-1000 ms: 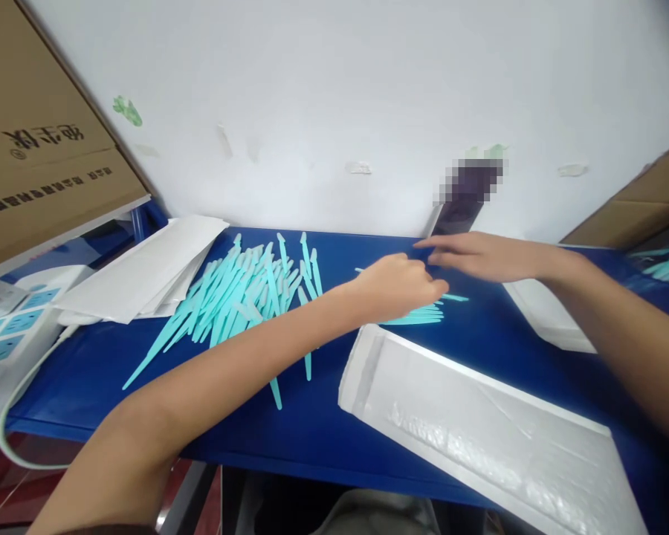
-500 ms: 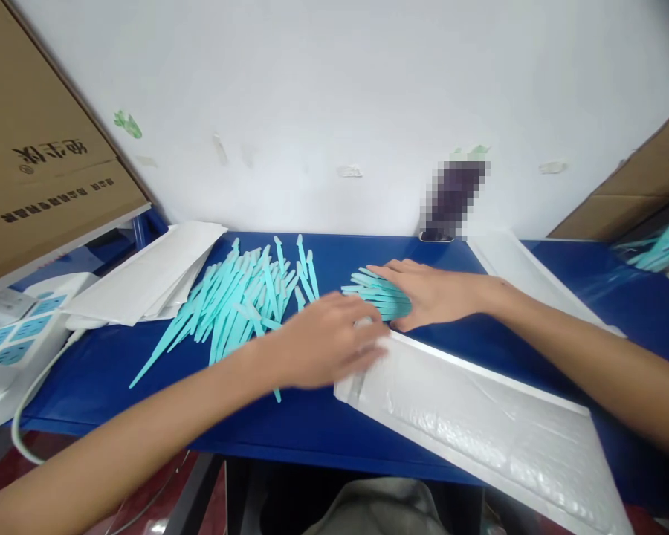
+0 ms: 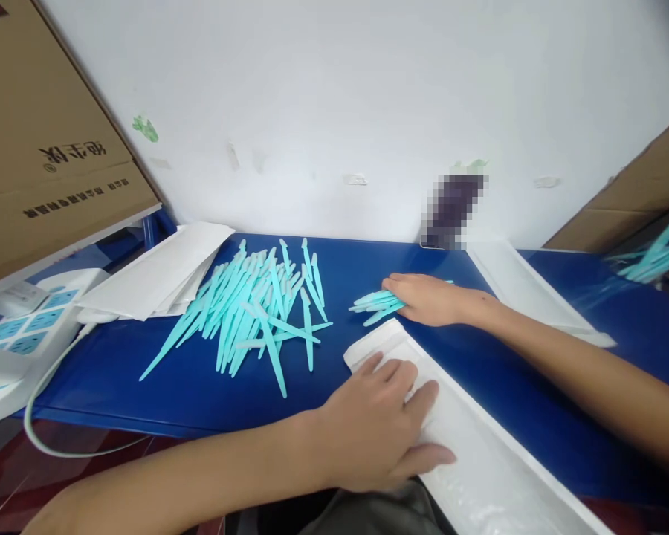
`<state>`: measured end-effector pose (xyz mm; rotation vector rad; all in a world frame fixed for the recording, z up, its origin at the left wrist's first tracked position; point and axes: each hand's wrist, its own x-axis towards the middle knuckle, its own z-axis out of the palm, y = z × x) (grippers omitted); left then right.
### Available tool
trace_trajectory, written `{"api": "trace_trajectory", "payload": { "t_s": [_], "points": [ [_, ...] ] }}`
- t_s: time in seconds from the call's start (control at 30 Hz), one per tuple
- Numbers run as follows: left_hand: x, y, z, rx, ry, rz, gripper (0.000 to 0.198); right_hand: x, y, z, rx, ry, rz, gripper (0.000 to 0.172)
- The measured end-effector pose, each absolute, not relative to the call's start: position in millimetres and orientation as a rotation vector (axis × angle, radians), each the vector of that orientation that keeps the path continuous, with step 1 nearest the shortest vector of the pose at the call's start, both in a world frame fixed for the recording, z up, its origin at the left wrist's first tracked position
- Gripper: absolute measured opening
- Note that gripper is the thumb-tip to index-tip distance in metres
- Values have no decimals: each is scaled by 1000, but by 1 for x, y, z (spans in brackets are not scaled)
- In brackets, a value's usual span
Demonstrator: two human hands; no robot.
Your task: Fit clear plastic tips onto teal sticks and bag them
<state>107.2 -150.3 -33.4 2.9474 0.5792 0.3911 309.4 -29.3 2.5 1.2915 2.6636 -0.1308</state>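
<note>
A white padded envelope (image 3: 479, 446) lies slantwise over the table's front edge. My left hand (image 3: 379, 420) rests on its near end, fingers apart, thumb pointing right. Behind the envelope, my right hand (image 3: 432, 299) is wrapped round a bunch of turquoise sticks (image 3: 377, 303), whose pale tips point left. A large loose pile of the same turquoise sticks (image 3: 245, 297) lies left of centre, some of them crossed at its right side.
White envelopes (image 3: 156, 271) are stacked at the left, beside a white power strip (image 3: 44, 319) with a cable. Another white envelope (image 3: 529, 290) and a phone (image 3: 451, 212) are at the back right. Cardboard boxes (image 3: 50, 96) stand at both sides.
My left hand has moved toward the front edge and right, onto the envelope. The envelope has turned more steeply toward me. My right hand has closed more around the bunch.
</note>
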Motion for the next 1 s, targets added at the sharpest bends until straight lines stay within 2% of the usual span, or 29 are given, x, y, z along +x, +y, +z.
{"api": "trace_trajectory", "payload": {
  "t_s": [0.07, 0.17, 0.2, 0.3, 0.33, 0.43, 0.53, 0.57, 0.67, 0.8, 1.0],
  "points": [
    [116, -145, -34, 2943, 618, 363, 64, 311, -29, 3, 1353, 2631, -43, 15],
    [119, -132, -26, 3002, 630, 262, 42, 318, -26, 14, 1492, 2555, 38, 19],
    [118, -128, -21, 3008, 626, 189, 41, 322, -25, 20, 1527, 2543, 44, 19],
    [110, -117, -5, 2914, 578, -18, 64, 344, -27, 33, 1506, 2593, -75, 15],
    [108, -115, -1, 2855, 573, -24, 61, 352, -30, 35, 1463, 2613, -143, 13],
    [111, -112, 1, 2707, 650, 102, 41, 377, -45, 31, 1370, 2582, -195, 7],
    [122, -113, -7, 2693, 798, 173, 62, 397, -63, 21, 1322, 2586, 23, 10],
    [126, -112, -11, 2710, 849, 183, 64, 402, -67, 18, 1308, 2603, 120, 14],
    [133, -109, -20, 2760, 989, 218, 56, 411, -74, 16, 1268, 2602, 320, 21],
    [131, -103, -30, 2864, 932, 284, 42, 408, -69, 20, 1178, 2517, 336, 24],
    [118, -98, -35, 2668, 750, 643, 29, 385, -64, 31, 1025, 2496, 406, 23]
  ]
}}
